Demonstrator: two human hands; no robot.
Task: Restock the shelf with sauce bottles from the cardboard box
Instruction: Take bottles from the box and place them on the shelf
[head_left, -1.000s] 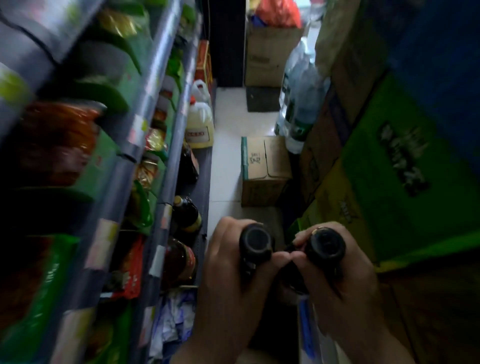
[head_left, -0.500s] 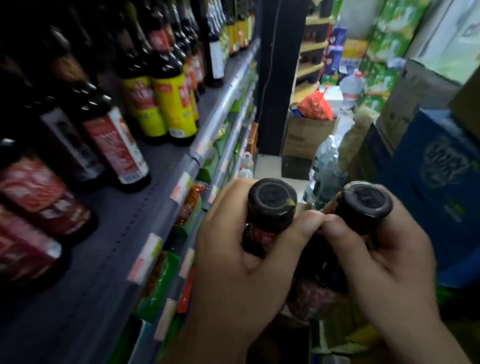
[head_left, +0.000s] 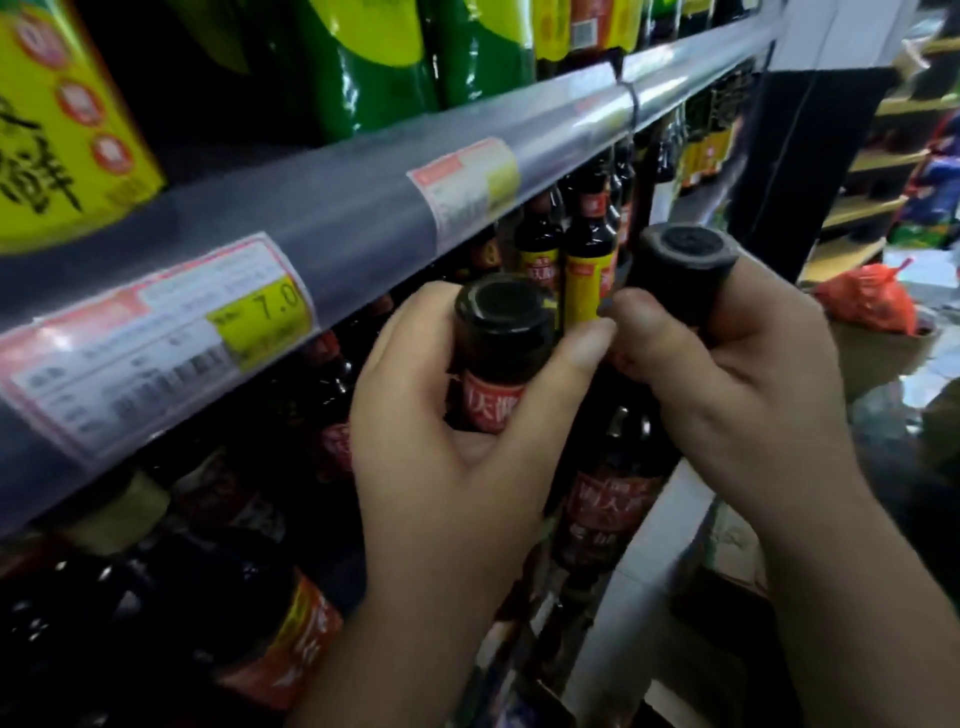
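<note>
My left hand (head_left: 447, 467) grips the neck of a dark sauce bottle (head_left: 501, 338) with a black cap and a red neck label. Beside it, my right hand (head_left: 727, 415) holds a second dark sauce bottle (head_left: 613, 499) by its black-capped neck, its red body label showing below. Both bottles are upright and close together, thumbs almost touching, held at the front of the shelf (head_left: 322, 234) level where similar dark bottles stand. The cardboard box is not in view.
A grey shelf rail with price tags (head_left: 156, 338) crosses above my hands. Green and yellow bottles (head_left: 363, 62) stand on the upper level. Dark sauce bottles (head_left: 587, 260) fill the level behind my hands. An orange bag (head_left: 867, 301) lies on goods at the right.
Both hands have lifted the two bottles from low in the aisle up to the sauce shelf level. The view has swung up and left toward the shelf.
</note>
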